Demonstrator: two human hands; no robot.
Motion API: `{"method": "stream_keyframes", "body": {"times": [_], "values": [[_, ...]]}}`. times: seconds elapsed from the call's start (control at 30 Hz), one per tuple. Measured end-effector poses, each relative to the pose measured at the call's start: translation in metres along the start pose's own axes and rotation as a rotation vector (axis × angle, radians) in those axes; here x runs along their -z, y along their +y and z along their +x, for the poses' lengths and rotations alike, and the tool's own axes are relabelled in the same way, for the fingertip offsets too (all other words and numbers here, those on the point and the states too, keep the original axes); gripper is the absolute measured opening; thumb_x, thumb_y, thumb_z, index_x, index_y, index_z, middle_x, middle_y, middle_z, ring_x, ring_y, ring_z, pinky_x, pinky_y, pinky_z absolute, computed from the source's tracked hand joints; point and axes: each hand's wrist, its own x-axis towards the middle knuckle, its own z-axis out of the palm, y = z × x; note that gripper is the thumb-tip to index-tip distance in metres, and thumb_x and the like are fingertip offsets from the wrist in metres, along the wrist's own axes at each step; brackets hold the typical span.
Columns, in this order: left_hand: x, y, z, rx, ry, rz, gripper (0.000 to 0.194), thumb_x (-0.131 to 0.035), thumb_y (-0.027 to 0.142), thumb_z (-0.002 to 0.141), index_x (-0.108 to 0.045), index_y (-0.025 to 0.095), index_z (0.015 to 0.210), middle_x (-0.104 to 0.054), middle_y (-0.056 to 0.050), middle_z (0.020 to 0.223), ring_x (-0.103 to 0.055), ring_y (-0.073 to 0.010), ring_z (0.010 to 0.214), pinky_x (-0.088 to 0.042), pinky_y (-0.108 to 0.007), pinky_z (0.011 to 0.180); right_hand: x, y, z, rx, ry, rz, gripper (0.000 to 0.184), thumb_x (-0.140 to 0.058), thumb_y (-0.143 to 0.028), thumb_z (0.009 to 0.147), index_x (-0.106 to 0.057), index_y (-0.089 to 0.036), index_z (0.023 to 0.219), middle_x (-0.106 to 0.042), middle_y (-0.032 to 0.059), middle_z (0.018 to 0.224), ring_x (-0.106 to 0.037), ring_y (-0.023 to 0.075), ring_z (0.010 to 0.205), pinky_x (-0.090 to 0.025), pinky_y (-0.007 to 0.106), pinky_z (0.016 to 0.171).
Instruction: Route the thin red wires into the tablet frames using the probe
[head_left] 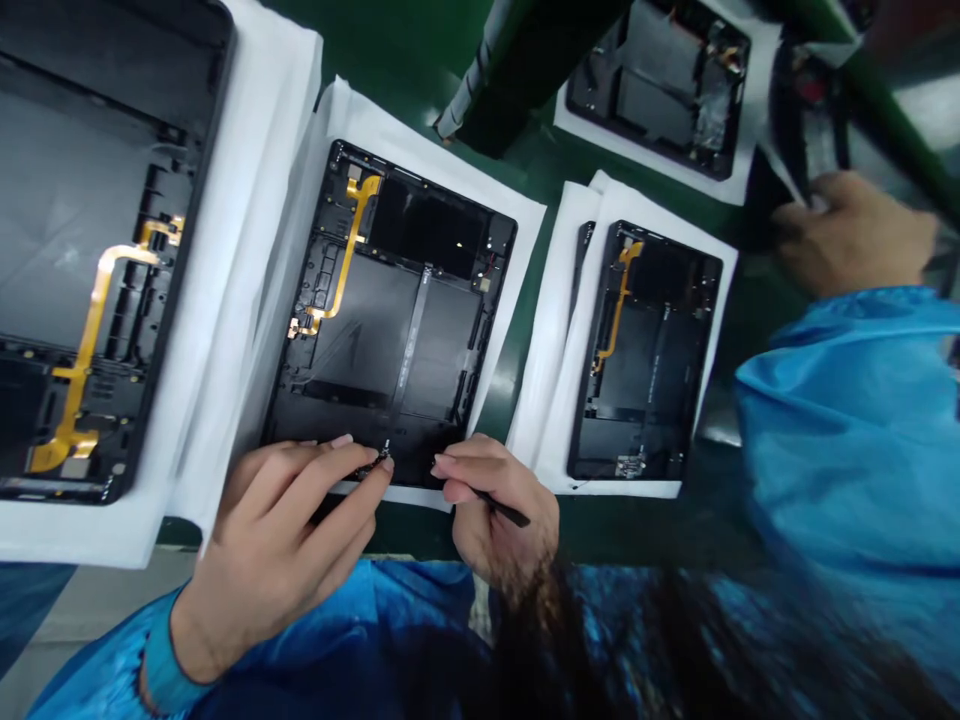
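In the head view, an open black tablet housing [360, 350] lies on white wrapping sheets, with a yellow flex cable [352, 240] along its left side. At its near edge, my left hand [292, 530] has its fingertips closed on a small circuit board [373, 463], partly hidden by the fingers. Just to the right, my right hand [499, 510] pinches a slim black hand tool [506, 511]; its back end sticks out toward me. The tool's tip is too small to make out, close to the housing's near edge.
A larger-looking housing [60, 250] lies at left. More stand on white sheets at right: one housing [645, 350] near, another housing [667, 90] farther back. A co-worker's hand [855, 230] with a blue sleeve [855, 400] reaches in from the right. A dark post [540, 70] stands behind.
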Motion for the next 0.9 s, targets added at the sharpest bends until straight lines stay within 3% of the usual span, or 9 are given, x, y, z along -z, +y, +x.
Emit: {"method": "stream_keyframes", "body": {"times": [0.23,0.43,0.67,0.9], "values": [[-0.001,0.0,-0.002,0.019,0.003,-0.021,0.022,-0.055,0.019,0.101,-0.067,0.026,0.117,-0.059,0.005,0.127,-0.059,-0.0153,0.112,-0.044,-0.035,0.113,0.002,-0.008,0.003,0.01,-0.054,-0.165,0.015,-0.064,-0.013,0.094,-0.07,-0.019,0.107,-0.074,0.0046,0.088,-0.073,0.0183,0.078,-0.065,0.031,0.068],[-0.003,0.0,-0.001,0.018,0.015,-0.013,0.019,-0.054,0.021,0.103,-0.067,0.025,0.116,-0.059,0.005,0.128,-0.06,-0.014,0.112,-0.045,-0.034,0.116,-0.002,-0.008,0.001,-0.119,-0.022,0.078,0.012,-0.061,-0.018,0.098,-0.07,-0.02,0.106,-0.071,0.0016,0.079,-0.071,0.0166,0.072,-0.061,0.03,0.061],[-0.003,0.002,-0.002,0.015,0.028,0.032,0.022,-0.049,0.021,0.104,-0.069,0.026,0.113,-0.058,0.01,0.129,-0.057,-0.0086,0.121,-0.039,-0.03,0.129,-0.007,-0.009,-0.001,-0.086,-0.038,0.06,0.013,-0.058,-0.023,0.1,-0.069,-0.018,0.106,-0.074,0.0037,0.08,-0.073,0.0175,0.074,-0.06,0.033,0.064],[-0.002,0.004,-0.004,-0.005,0.024,0.137,0.025,-0.05,0.023,0.103,-0.071,0.029,0.115,-0.057,0.009,0.133,-0.054,-0.0108,0.131,-0.043,-0.035,0.13,-0.009,-0.012,-0.003,-0.049,-0.055,-0.092,0.011,-0.059,-0.021,0.099,-0.069,-0.018,0.104,-0.075,0.0052,0.086,-0.072,0.0175,0.075,-0.059,0.033,0.064]]}}
